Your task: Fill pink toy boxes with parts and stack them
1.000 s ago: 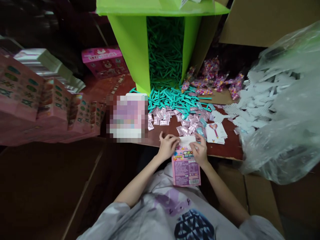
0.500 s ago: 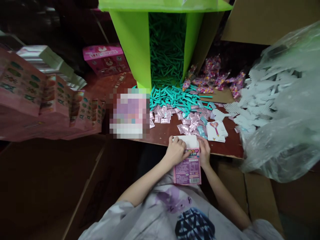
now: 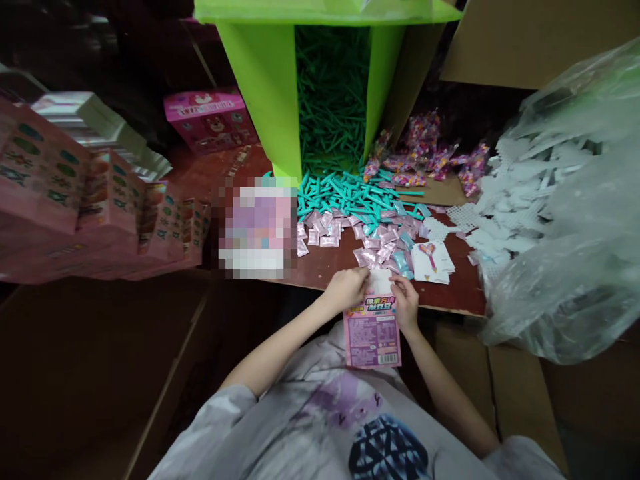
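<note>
A small pink printed box (image 3: 373, 332) is held upright at the near edge of the brown table (image 3: 330, 263). My left hand (image 3: 345, 290) grips its top left corner and my right hand (image 3: 406, 303) grips its top right. The white top flap (image 3: 380, 281) lies between my fingers. Just beyond my hands lie small pink sachets (image 3: 370, 240), teal plastic sticks (image 3: 350, 193) and a stack of white cards with a pink wand picture (image 3: 433, 261).
A green carton (image 3: 270, 100) full of teal sticks stands at the back. Colourful candy packets (image 3: 430, 157) lie at its right. A clear bag of white mesh pieces (image 3: 560, 200) fills the right. Rows of pink boxes (image 3: 90, 200) stand at the left. A blurred patch (image 3: 257, 230) sits on the table.
The white flap, which stood open above the box, is now folded down between my fingers. The box has shifted slightly; both hands stay on its top.
</note>
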`<action>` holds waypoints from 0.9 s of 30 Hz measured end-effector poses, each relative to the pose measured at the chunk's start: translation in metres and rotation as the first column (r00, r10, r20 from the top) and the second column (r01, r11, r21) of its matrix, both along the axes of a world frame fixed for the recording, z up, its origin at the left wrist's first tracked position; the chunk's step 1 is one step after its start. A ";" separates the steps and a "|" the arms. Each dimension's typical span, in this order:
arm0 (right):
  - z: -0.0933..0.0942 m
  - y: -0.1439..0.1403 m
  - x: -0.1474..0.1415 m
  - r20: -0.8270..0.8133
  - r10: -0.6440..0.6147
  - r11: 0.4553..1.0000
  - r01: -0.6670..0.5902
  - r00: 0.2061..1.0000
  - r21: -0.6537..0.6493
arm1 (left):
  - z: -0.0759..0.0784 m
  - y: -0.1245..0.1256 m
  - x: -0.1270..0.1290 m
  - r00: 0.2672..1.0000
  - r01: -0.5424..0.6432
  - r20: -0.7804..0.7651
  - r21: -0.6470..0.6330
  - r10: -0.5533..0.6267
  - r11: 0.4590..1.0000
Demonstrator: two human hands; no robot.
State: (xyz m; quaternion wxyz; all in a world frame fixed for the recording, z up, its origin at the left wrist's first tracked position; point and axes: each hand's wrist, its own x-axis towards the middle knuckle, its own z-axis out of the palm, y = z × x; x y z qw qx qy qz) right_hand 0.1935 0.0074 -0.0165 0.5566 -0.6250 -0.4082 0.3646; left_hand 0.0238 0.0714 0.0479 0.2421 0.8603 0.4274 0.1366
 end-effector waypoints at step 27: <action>0.028 0.022 0.028 0.441 0.456 0.861 -0.509 0.773 0.004 | 0.027 0.023 -0.018 0.890 0.423 -0.187 -0.003 -0.416 0.906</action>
